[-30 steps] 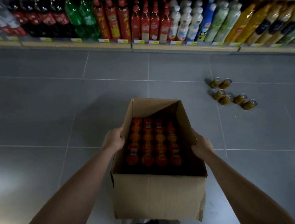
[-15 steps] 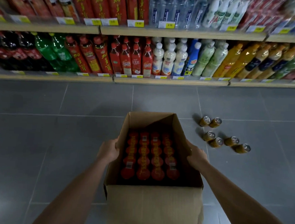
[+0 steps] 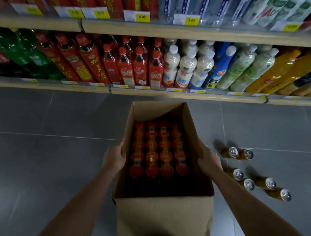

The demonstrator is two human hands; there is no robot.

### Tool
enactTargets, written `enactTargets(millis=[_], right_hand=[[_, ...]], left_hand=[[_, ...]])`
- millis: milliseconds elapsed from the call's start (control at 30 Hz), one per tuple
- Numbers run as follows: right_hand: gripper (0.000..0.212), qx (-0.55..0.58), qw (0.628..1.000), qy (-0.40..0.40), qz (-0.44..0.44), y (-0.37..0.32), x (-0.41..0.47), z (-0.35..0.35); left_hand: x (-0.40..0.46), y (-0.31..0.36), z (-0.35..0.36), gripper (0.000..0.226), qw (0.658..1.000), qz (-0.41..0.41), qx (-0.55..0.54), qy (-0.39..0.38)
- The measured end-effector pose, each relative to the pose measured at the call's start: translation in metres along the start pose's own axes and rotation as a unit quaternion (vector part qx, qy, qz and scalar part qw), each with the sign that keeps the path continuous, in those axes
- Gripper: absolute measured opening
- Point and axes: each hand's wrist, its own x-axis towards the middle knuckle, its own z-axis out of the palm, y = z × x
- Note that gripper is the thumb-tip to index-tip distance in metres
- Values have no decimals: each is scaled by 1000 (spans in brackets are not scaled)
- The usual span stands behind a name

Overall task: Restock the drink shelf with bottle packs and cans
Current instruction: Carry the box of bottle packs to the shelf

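Observation:
An open cardboard box (image 3: pixel 163 216) is held in front of me above the grey floor. Inside it stand several red-capped bottles (image 3: pixel 158 153) in tight rows. My left hand (image 3: pixel 113 158) grips the box's left wall, thumb over the rim. My right hand (image 3: pixel 209 159) grips the right wall the same way. The bottom drink shelf (image 3: pixel 187 94) lies just beyond the box's far edge, stocked with red, white, green and orange bottles. Several gold cans (image 3: pixel 250 182) lie on their sides on the floor to the right of the box.
An upper shelf (image 3: pixel 190 33) with yellow price tags carries red cartons and clear water bottles. Dark and green soda bottles (image 3: pixel 20 53) fill the lower shelf's left end. Bare grey floor tiles (image 3: pixel 51 149) spread to the left of the box.
The box and both hands have moved closer to the shelves, which now fill the upper half of the view. The cans have shifted to beside the box on the right. Both grips are unchanged.

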Motion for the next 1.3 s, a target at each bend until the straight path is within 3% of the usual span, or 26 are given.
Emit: enactTargets(millis=[200,533,600,733,900,1033,1100,1200,1300], right_hand=[[68,3,999,-11,-50,30,78,41],[61,-1,997,-27,-72,78,169,33],[59,26,998,-39,-48,91,179,28],[58,155,986,-65,9,116,157,4],[63,240,962,-51,120,156,95,-15],[62,302,936,-65,170,159,89,7],[54,317,932,-39,171,157,98,29],[29,266,944,62,184,155,105,44],[24,219,957,103,160,157,107,44]], left_hand=[[23,-8,79,67,998,-36,-20,51],[17,42,161,81,989,-94,-112,-9],[22,56,159,82,991,-94,-80,-51],[33,91,131,69,984,-110,114,-85],[50,156,115,58,987,110,58,-104],[88,217,147,51,951,272,106,-99],[109,240,172,50,915,356,169,-88],[137,250,206,43,866,398,277,-124],[154,244,221,22,858,435,255,-97]])
